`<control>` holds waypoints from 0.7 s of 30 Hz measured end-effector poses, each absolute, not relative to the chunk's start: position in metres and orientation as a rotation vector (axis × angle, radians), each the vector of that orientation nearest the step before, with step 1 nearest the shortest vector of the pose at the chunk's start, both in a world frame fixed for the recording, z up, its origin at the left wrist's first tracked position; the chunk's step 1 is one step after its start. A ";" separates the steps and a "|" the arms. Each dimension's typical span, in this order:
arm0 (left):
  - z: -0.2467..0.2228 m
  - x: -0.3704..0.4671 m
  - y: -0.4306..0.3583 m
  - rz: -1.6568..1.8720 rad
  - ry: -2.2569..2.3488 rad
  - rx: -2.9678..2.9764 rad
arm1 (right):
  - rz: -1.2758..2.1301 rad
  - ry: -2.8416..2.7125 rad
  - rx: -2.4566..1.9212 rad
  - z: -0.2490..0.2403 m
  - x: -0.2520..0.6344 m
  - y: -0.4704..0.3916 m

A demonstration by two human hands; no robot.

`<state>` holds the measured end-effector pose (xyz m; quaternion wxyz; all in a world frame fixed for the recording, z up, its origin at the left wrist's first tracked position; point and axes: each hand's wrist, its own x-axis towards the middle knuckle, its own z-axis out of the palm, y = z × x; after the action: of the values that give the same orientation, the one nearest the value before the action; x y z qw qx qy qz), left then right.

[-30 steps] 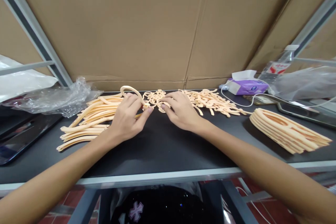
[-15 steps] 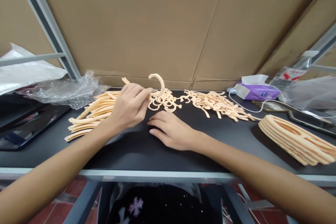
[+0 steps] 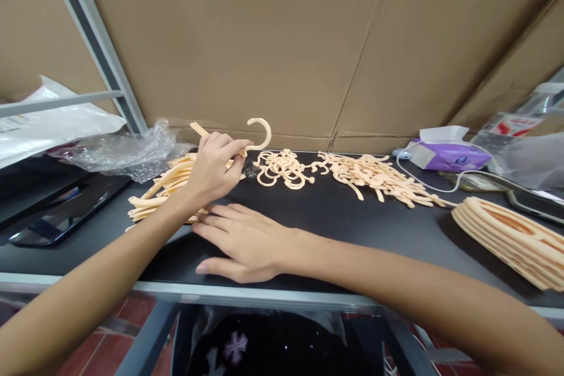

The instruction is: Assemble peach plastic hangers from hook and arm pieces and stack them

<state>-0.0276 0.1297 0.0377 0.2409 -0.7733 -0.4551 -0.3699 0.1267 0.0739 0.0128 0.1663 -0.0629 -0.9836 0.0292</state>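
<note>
My left hand (image 3: 219, 167) is closed around a cream plastic hanger (image 3: 200, 128). Its curved hook (image 3: 265, 131) sticks out to the right of my fingers, and a straight end shows at the upper left; the rest is hidden behind the hand. Below it, my right hand (image 3: 247, 241) lies palm down over the black tabletop with fingers spread and holds nothing. Its fingertips reach to the lower edge of a pile of cream hanger pieces (image 3: 147, 204), partly covered by my left forearm. Loose hooks (image 3: 286, 167) lie in a heap to the right of my left hand.
Another heap of small cream pieces (image 3: 374, 176) spreads farther right. Stacked cream hangers (image 3: 506, 241) stand near the right front edge. Behind are a purple tissue pack (image 3: 453, 155), a white cable and a bottle (image 3: 515, 123). Clear plastic wrap (image 3: 132, 150) and a dark glossy tablet-like device (image 3: 66, 208) lie left.
My right hand has moved left and toward me, and its fingers have spread beside the hanger pile. My left hand still holds the hanger, whose hook has turned to point more rightward.
</note>
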 end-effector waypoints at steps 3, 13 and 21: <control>0.037 -0.026 0.128 -0.980 -1.224 -2.137 | -0.038 -2.748 -0.249 0.009 0.145 0.077; 0.025 -0.010 0.118 -0.838 -1.084 -2.275 | -0.288 -2.670 -0.581 0.025 0.239 0.127; 0.016 0.000 0.110 -0.581 -1.218 -2.460 | -0.107 -2.725 -0.638 0.014 0.220 0.121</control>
<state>0.0000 0.1102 0.0160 0.1670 -0.8644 -0.4281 -0.2041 0.2202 0.1206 0.0142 0.1696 -0.2245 -0.9589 -0.0378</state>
